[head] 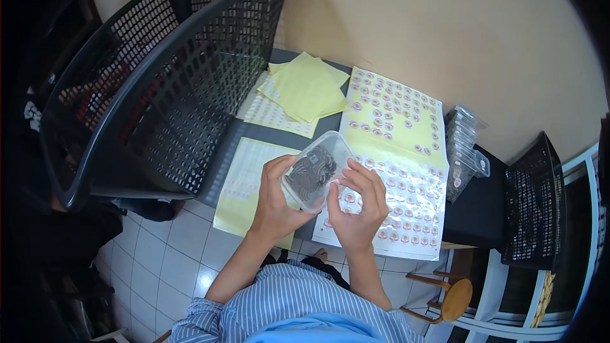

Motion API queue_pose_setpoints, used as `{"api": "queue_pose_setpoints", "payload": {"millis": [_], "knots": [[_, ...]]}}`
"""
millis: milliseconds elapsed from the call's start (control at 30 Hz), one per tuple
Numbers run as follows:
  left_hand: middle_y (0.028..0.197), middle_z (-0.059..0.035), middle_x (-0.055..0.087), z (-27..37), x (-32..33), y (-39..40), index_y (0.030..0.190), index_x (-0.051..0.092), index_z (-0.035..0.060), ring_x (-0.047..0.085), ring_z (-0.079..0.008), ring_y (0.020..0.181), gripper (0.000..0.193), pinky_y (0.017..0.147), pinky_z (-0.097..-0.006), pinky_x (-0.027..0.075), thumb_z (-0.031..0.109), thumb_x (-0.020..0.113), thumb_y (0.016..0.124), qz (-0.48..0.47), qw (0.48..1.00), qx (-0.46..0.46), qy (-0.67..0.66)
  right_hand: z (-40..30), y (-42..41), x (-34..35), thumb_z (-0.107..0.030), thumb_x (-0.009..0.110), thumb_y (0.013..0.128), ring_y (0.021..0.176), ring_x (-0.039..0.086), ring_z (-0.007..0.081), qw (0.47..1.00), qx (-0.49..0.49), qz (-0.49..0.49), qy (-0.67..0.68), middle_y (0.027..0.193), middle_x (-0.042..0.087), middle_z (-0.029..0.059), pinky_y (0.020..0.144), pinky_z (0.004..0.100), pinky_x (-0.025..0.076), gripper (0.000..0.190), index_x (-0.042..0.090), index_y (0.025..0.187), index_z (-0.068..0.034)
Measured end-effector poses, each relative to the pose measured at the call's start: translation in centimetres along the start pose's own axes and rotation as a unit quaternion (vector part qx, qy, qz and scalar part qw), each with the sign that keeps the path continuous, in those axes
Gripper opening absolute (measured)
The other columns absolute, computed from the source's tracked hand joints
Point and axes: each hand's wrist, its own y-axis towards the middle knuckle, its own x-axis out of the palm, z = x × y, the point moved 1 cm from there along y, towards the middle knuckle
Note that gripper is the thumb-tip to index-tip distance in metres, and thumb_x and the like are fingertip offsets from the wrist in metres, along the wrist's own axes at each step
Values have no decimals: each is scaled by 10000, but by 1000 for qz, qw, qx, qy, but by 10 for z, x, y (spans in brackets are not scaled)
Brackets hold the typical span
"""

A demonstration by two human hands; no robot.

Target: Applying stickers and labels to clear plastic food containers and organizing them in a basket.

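My left hand [275,195] grips a clear plastic tub [312,206] by its left side, tilted so that its open top faces me. Dark, coiled strips [310,176] partly fill the tub. My right hand [360,200] is at the tub's right side, fingers bent, some fingertips against the wall. A small whitish piece [335,181], perhaps a sticker, shows between its thumb and a fingertip. Under and beside this hand lie sheets of round printed stickers [405,171], with gaps where stickers are gone from the upper sheet. The tub's outer right wall is partly hidden.
A large black perforated basket [190,85] stands at left. Yellow backing sheets [307,88] overlap on the dark table [233,138]. Stacked clear packs [460,152] stand at right, near another black basket [536,209]. A wooden stool [456,300] is below. Someone's dark clothing shows far left.
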Motion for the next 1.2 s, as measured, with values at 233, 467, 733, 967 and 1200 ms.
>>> {"api": "queue_pose_setpoints", "payload": {"millis": [233, 467, 733, 967, 1200], "knots": [[1099, -184, 441, -4, 11, -9, 1190, 325, 34, 470, -320, 1040, 858, 876, -389, 412, 120, 834, 504, -13, 999, -10, -44, 27, -1, -14, -40, 719, 631, 1189, 408, 288, 978, 135, -25, 158, 1269, 406, 145, 968, 429, 351, 531, 494, 1111, -31], [1129, -187, 414, 0, 27, -12, 1197, 322, 37, 463, -316, 1042, 871, 886, -388, 405, 125, 838, 501, -23, 996, 46, -77, 33, -9, -18, 54, 604, 741, 1132, 442, 178, 803, 325, -43, 497, 1194, 438, 112, 928, 315, 409, 551, 357, 1233, 14], [1162, -147, 332, -1, 41, -17, 1228, 241, 60, 445, -266, 1083, 1005, 906, -360, 422, 142, 872, 450, -59, 998, 24, -15, 53, -13, -25, -59, 717, 679, 1120, 456, 192, 845, 293, -116, 432, 1186, 445, 113, 942, 347, 401, 661, 359, 1233, 1], [1160, -144, 393, -34, 20, -31, 1258, 269, 43, 429, -253, 1086, 856, 937, -352, 359, 7, 729, 536, 50, 991, -125, -17, 131, 13, -26, -205, 773, 657, 1020, 511, 216, 950, 180, -174, 189, 1148, 499, 115, 822, 352, 460, 681, 431, 1217, -27], [1171, -125, 386, -55, 20, -41, 1290, 244, 81, 413, -228, 1079, 818, 959, -346, 327, -51, 646, 590, 98, 966, -230, -73, 279, 95, -29, -91, 661, 728, 681, 593, 218, 990, 133, -48, -9, 794, 592, 120, 587, 301, 480, 145, 635, 844, -8]]}}
